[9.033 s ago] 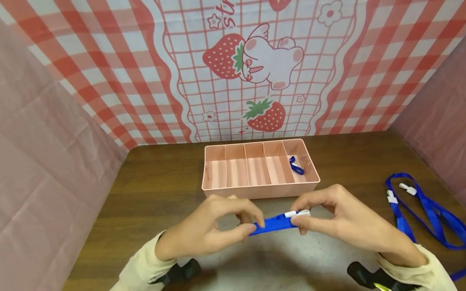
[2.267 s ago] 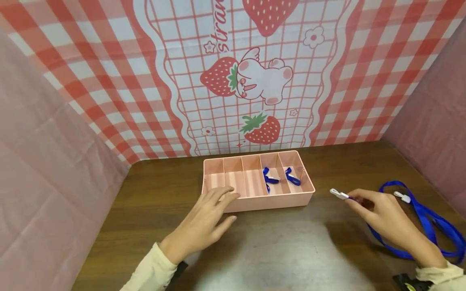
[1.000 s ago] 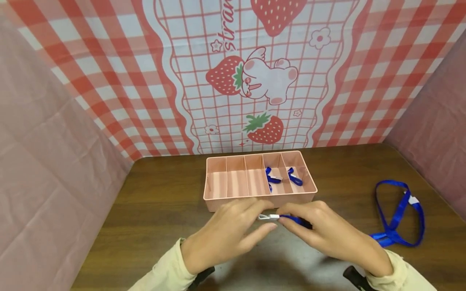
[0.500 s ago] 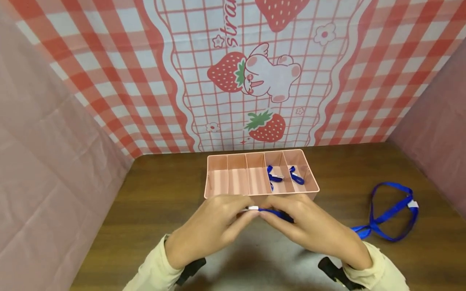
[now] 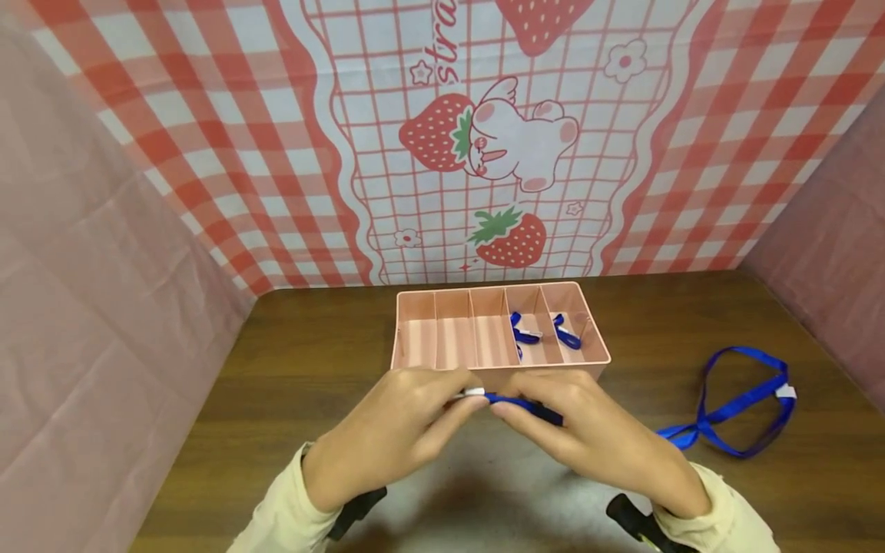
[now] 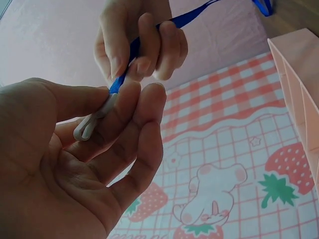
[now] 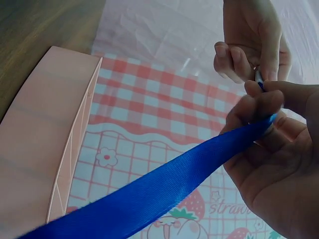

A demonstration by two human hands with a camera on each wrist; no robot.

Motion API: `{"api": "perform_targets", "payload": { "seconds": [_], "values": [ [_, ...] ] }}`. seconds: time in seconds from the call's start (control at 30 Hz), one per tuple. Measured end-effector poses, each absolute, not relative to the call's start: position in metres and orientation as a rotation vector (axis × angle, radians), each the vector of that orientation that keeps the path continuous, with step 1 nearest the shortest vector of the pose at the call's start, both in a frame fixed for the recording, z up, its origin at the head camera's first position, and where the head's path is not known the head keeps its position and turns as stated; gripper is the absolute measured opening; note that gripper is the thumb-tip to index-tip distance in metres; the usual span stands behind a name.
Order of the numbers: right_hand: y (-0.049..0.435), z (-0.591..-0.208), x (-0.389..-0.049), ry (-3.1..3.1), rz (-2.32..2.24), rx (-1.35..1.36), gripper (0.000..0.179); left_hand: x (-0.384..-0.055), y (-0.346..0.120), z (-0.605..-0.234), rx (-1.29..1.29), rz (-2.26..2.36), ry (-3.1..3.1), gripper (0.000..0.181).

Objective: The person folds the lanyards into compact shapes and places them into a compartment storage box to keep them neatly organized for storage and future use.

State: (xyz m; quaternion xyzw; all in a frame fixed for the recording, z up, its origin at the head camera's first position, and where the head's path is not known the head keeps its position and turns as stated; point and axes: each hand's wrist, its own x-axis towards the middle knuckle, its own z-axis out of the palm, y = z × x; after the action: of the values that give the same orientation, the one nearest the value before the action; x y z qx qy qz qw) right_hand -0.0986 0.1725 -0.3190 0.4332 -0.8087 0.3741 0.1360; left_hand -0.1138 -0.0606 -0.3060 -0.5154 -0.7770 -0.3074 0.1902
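Over the near part of the table, both hands hold a blue lanyard (image 7: 164,184). My left hand (image 5: 387,430) pinches its white plastic clip (image 6: 94,122) between thumb and fingers. My right hand (image 5: 588,430) pinches the blue strap just beside the clip, with the fingertips of both hands almost meeting. From the right hand the strap trails away as a flat ribbon. Behind the hands stands a pink box (image 5: 418,342) with several compartments. One folded blue lanyard (image 5: 569,335) lies in its rightmost compartment, and another folded lanyard (image 5: 527,336) in the one beside it.
On the table's right side lies a loop of blue strap (image 5: 743,401) with a white clip (image 5: 786,392), its tail running behind the right wrist. A strawberry-print cloth (image 5: 512,146) hangs behind the brown table (image 5: 290,369); pink cloth (image 5: 104,307) closes the sides.
A second folded lanyard has come into the box since the first frame. My right hand has brought another from the right; the left has taken its clip. The loop on the right has shifted.
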Motion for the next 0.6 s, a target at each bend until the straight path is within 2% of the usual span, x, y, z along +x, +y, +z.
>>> {"api": "perform_targets", "payload": {
  "seconds": [0.4, 0.6],
  "values": [
    [0.184, -0.315, -0.106, -2.275, 1.069, 1.139, 0.018, -0.118, -0.073, -0.297, -1.369, -0.959, -2.166, 0.008],
    [0.201, -0.31, -0.113, -2.332, 0.987, 1.049, 0.017, -0.122, -0.079, -0.296, -1.305, -0.955, -2.181, 0.011]
  ]
}}
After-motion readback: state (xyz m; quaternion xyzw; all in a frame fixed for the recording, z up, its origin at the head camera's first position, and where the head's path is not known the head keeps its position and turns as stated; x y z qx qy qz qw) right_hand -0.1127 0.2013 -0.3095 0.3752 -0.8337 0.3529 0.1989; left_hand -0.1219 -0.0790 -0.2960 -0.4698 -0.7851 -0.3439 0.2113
